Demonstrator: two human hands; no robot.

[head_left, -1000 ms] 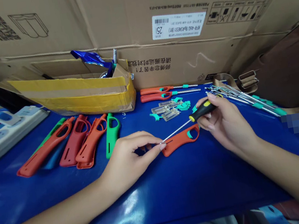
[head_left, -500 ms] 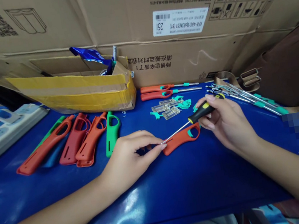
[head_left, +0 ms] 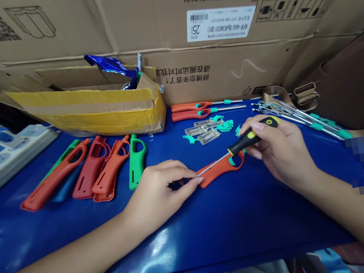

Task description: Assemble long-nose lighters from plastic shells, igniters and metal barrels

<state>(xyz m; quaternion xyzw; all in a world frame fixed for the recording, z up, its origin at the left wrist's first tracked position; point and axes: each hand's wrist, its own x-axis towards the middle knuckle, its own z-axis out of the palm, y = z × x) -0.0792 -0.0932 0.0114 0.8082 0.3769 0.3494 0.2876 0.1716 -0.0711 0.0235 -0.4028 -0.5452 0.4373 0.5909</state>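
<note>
An orange lighter casing (head_left: 220, 170) with a teal trigger lies flat on the blue table (head_left: 217, 223) in the middle. My left hand (head_left: 158, 192) pinches its near end, thumb and forefinger closed at the tip. My right hand (head_left: 280, 148) grips a black and yellow screwdriver (head_left: 250, 136); its thin metal shaft slants down left, with the tip at the casing's end beside my left fingertips.
Several orange, red and green casing halves (head_left: 97, 169) lie at the left. A taped cardboard box (head_left: 93, 109) stands behind them, a white power strip (head_left: 0, 160) at far left. Two assembled lighters (head_left: 205, 108), small teal and clear parts (head_left: 207, 131) and metal tubes (head_left: 301, 119) lie behind my hands.
My right hand has lowered the screwdriver handle slightly, so its shaft lies flatter along the casing. My left hand keeps its pinch in the same spot.
</note>
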